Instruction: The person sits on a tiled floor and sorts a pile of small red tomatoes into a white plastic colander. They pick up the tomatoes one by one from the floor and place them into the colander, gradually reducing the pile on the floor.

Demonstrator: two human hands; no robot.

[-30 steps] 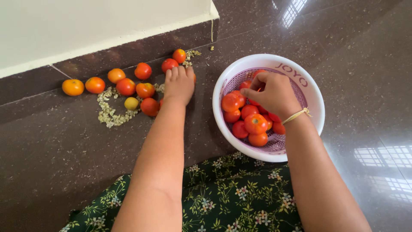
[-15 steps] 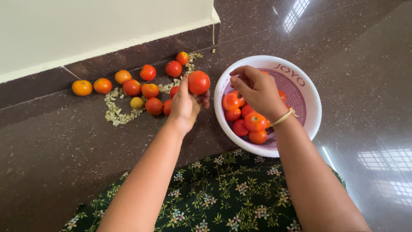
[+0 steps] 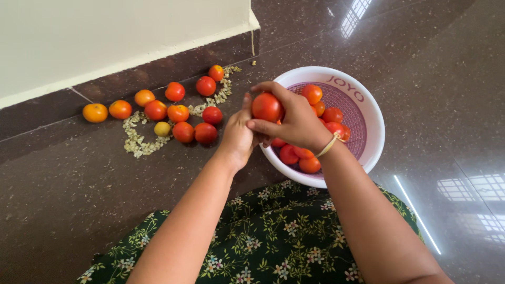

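- Both hands are holding one red tomato point(image 3: 266, 107) up, just over the near rim of the white basket point(image 3: 374, 118).
- The right hand point(image 3: 294, 122) is curling its fingers around it; the left hand point(image 3: 239, 134) is pressing it from the side.
- It could be slipping out, I think, and rolling off across the shiny floor point(image 3: 79, 184).
- Squeezing too hard could be squashing it.
- More tomatoes point(image 3: 179, 113) are lying by the wall, well apart.
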